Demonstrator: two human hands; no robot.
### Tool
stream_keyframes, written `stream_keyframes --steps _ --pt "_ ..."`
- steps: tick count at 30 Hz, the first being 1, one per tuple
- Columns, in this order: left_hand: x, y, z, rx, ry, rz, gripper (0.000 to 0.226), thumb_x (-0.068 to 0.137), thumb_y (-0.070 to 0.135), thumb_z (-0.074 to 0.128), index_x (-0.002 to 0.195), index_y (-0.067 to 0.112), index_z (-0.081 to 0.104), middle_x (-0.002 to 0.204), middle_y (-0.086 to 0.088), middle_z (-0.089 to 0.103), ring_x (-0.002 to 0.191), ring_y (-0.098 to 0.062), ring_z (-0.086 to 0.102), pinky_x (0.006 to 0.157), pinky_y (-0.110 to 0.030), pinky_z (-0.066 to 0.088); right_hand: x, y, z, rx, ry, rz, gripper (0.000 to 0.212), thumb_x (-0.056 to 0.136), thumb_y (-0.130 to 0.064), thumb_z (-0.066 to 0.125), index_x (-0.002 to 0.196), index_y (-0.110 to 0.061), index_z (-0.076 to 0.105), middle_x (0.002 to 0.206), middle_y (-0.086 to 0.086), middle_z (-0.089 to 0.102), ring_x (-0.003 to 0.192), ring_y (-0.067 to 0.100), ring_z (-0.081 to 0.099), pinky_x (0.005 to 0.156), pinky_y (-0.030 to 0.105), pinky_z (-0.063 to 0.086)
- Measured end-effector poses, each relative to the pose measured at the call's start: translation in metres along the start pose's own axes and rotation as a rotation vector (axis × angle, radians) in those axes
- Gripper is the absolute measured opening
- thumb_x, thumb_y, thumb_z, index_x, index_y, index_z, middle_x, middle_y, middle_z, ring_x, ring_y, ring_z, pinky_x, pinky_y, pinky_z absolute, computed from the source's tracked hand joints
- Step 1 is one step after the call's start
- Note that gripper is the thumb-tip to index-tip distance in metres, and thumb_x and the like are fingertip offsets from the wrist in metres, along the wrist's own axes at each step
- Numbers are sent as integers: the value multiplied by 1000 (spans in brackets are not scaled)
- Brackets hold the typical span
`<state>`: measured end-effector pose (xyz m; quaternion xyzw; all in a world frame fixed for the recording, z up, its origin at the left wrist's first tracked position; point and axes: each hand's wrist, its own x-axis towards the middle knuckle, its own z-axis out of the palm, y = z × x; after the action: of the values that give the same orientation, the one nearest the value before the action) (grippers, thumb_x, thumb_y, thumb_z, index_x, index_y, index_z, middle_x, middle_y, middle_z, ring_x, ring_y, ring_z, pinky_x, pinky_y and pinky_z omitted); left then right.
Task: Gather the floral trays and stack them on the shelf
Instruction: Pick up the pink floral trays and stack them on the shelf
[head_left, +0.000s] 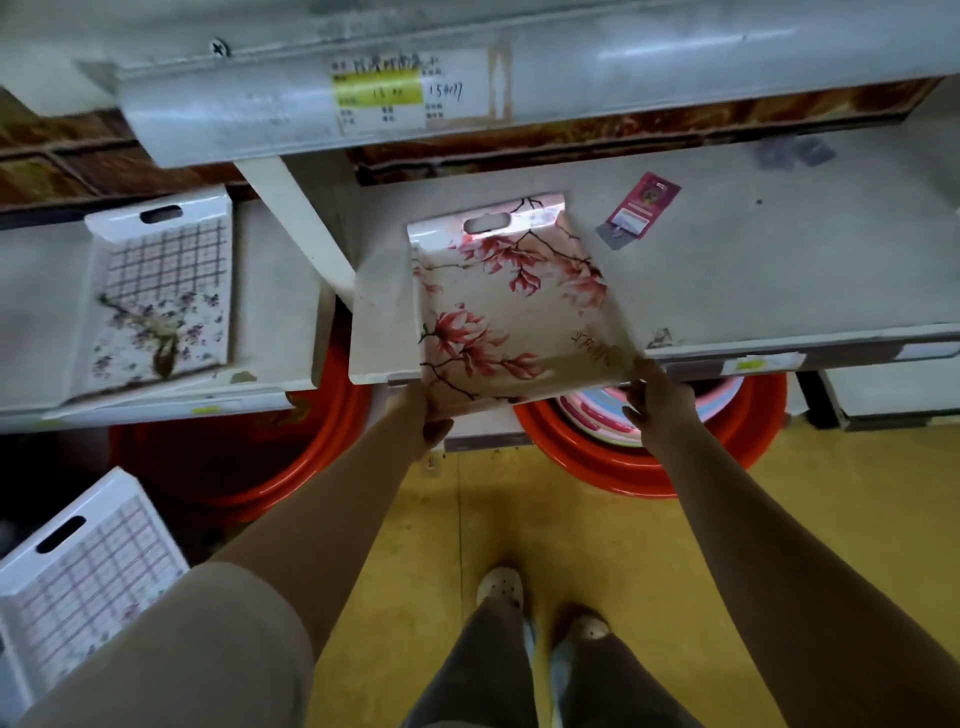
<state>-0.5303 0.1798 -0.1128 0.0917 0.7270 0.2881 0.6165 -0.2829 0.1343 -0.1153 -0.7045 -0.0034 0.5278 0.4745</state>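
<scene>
Two corners of the tray are pinched, one by my left hand, one by my right hand. I should push it level, deep onto the shelf.

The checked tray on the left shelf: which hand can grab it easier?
Probably left. The left hand holds the pink tray at its corner nearest the checked tray; the right hand would have to cross.

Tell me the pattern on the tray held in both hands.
The tray shows pink blossoms on dark branches; head view.
</scene>
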Motion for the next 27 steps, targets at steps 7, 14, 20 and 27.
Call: stream_keyframes --steps 7,14,20,27 --pt "-33 -26 -16 177 -34 137 36 91 35 57 110 6 48 97 -11 56 75 -18 56 46 -22 52 -34 -5 -22 -28 -98 20 14 91 -21 53 79 -14 55 78 3 61 73 14 58 67 28 47" --pt "-74 -62 -21 146 110 182 31 88 12 61 114 -3 52 88 -11 57 65 -15 58 37 -17 49 -54 -15 -61 -193 -187 34 20 93 -17 44 74 -16 52 77 3 56 71 15 54 64 27 43" --pt "-117 -109 -20 46 173 169 9 89 11 59 90 4 54 85 -10 58 67 -16 59 36 -17 49 -73 -20 -98 -320 -320 -19 21 92 -19 45 75 -16 58 77 2 61 75 17 58 63 29 43" --pt "-147 -131 -39 9 241 209 8 88 10 57 82 7 54 82 -6 54 72 -17 55 39 -17 50 -90 -25 -107 -539 -340 -73 17 84 -12 44 79 -12 60 78 8 64 72 22 62 59 28 44"
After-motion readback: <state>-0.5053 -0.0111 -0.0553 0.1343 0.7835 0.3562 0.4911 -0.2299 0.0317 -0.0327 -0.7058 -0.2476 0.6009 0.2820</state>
